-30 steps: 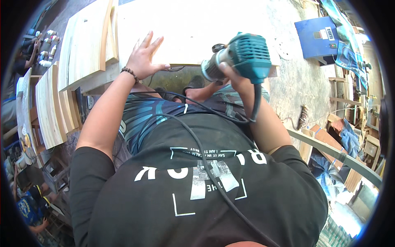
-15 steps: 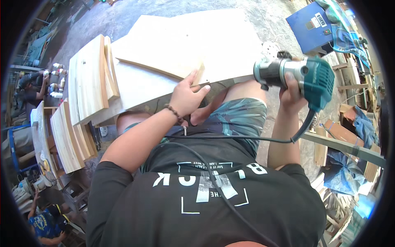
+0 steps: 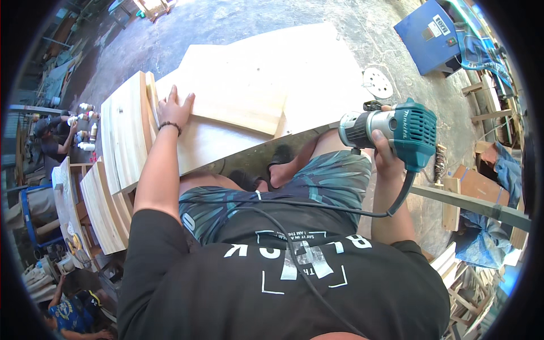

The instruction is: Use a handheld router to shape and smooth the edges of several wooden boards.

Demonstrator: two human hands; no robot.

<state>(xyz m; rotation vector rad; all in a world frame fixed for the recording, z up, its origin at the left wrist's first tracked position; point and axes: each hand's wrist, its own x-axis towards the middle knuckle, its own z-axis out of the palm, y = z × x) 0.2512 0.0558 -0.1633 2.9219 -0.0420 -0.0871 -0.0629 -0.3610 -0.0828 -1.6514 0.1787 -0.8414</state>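
Note:
My right hand point(image 3: 385, 156) is closed round a teal-and-silver trim router point(image 3: 412, 133), raised right of the white panel point(image 3: 306, 68) across my lap; its black cord point(image 3: 340, 209) loops over my body. My left hand point(image 3: 174, 109) has fingers spread, touching the panel area at the left end of a loose pale wooden board point(image 3: 238, 110) lying on the panel. Immediately left of that hand stands a stack of curved wooden pieces point(image 3: 124, 124). Glare hides some edges of the panel and board.
A blue box point(image 3: 425, 37) stands back right, near a perforated white disc point(image 3: 377, 82). A metal rail point(image 3: 470, 204), tarps point(image 3: 481, 243) and offcuts line the right. More stacked boards point(image 3: 102, 204) are left; two other people point(image 3: 54, 136) are at the far left edge.
Since a second ago the router has shifted rightward and downward, turning slightly. My left hand reached rightward along the loose board, then moved back to its left end.

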